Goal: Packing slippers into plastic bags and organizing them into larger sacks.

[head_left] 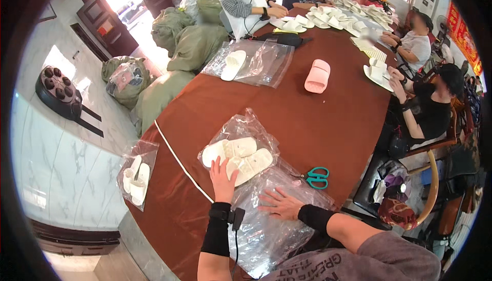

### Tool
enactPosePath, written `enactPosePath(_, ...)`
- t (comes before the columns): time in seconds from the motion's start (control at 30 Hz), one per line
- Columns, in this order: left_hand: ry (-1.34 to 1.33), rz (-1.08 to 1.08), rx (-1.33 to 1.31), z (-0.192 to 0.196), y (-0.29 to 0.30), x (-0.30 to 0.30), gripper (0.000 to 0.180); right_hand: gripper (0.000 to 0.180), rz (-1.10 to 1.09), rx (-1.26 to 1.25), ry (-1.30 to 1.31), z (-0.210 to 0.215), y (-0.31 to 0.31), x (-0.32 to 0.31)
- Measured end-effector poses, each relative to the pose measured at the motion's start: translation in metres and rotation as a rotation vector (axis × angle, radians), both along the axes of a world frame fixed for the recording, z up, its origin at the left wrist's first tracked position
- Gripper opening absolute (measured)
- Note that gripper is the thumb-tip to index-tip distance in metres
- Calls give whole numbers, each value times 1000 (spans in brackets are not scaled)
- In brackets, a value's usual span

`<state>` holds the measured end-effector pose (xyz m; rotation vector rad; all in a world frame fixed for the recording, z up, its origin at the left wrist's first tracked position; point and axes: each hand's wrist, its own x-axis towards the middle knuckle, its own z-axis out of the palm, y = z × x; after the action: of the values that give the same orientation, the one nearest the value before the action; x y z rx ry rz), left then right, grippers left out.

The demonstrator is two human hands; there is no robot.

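Note:
A pair of white slippers lies in a clear plastic bag on the brown table in front of me. My left hand has its fingers apart, and its fingertips are at the near edge of these slippers. Flat on a stack of clear plastic bags, my right hand spreads its fingers and holds nothing. Teal-handled scissors rest just beyond the right hand, their blades partly hidden by plastic. Farther off lies a single pink slipper.
Bagged white slippers sit at the table's left edge, beside a white cable. A white slipper lies on clear bags farther back. Several people work around the far side near piled slippers. Green sacks stand left.

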<state>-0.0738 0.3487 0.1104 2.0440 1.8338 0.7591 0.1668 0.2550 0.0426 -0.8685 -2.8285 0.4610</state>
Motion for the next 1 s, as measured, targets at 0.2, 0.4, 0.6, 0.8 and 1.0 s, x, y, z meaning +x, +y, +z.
enactPosePath(0.2, 158, -25, -168, -28, 17, 28, 66, 61, 51, -6, 9, -4, -9, -14)
enactPosePath(0.4, -495, 540, 24, -20, 44, 14, 55, 59, -38, -14, -100, 0, -8, 14)
enactPosePath(0.6, -420, 708, -454, -113, 51, -88, 61, 57, 14, 34, -21, -6, -12, -2)
enactPosePath(0.8, -825, 676, -19, -120, 78, -55, 37, 57, 32, 32, 33, 4, -12, -6)
enactPosePath(1.0, -1221, 449, -296, -114, 89, 13, 55, 57, -41, 16, 47, -4, -10, 6)
